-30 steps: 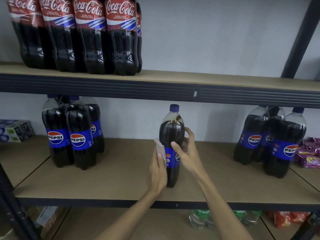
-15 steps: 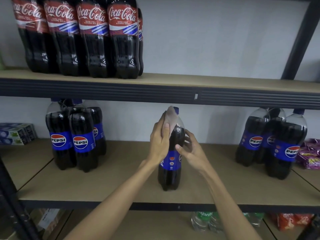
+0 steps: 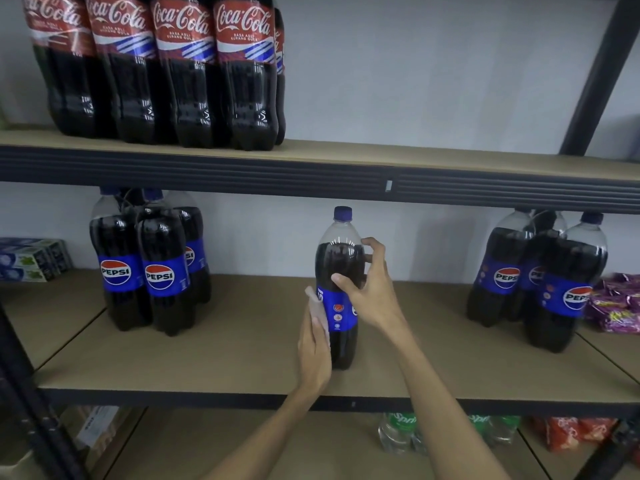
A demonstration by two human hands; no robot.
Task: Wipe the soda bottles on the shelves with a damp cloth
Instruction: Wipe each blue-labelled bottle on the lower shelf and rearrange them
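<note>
Pepsi bottle stands upright at the centre of the middle shelf. Right hand grips its shoulder from three o'clock. Left hand, fingers straight, presses a pale cloth against its nine o'clock side.

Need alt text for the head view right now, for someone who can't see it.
On the middle shelf, the right hand grips a lone upright Pepsi bottle while the left hand presses a pale cloth against its side. Other Pepsi bottles stand at either side; Coca-Cola bottles line the shelf above.
</note>
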